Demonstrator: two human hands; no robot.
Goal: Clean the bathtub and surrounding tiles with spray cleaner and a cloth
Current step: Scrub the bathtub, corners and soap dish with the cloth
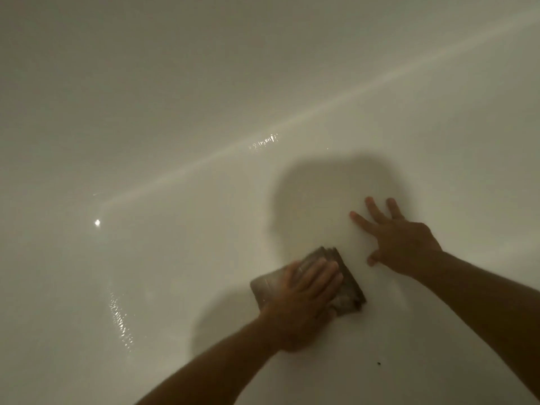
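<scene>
The white inside of the bathtub [175, 112] fills the whole view in dim light. A folded grey cloth [349, 283] lies flat on the tub surface at lower centre. My left hand [304, 299] presses on it with straight fingers laid across its top. My right hand [400, 238] rests flat on the bare tub surface just right of the cloth, fingers spread and straight, holding nothing. No spray bottle is in view.
Wet glints [119, 320] run down the tub at lower left, and more [264, 140] sparkle along a pale light streak crossing the surface. A small dark speck [379, 363] sits near the bottom edge. My shadow falls above the hands.
</scene>
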